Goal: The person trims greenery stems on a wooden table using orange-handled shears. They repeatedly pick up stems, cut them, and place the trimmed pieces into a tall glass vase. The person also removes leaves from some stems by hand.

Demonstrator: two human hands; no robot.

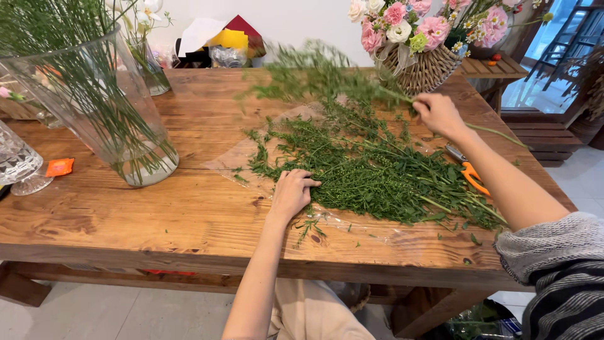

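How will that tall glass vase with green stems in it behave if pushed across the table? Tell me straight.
The glass vase probably slides heavily: water shows at its base. It flares wider toward the top, and its stems rise above the rim, so a high push might tip it. Being glass, it is likely fragile and smooth to grip.

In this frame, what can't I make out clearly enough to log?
- Stem lifted in the right hand, head view: motion blur smears its foliage.
- Orange-handled scissors: blades hidden behind the right forearm and greenery pile.
- Left hand: fingers press into the pile; whether they pinch a stem is unclear.
- Glass vase: top cut off by the frame edge.
- Crystal glass: cropped at the left edge.
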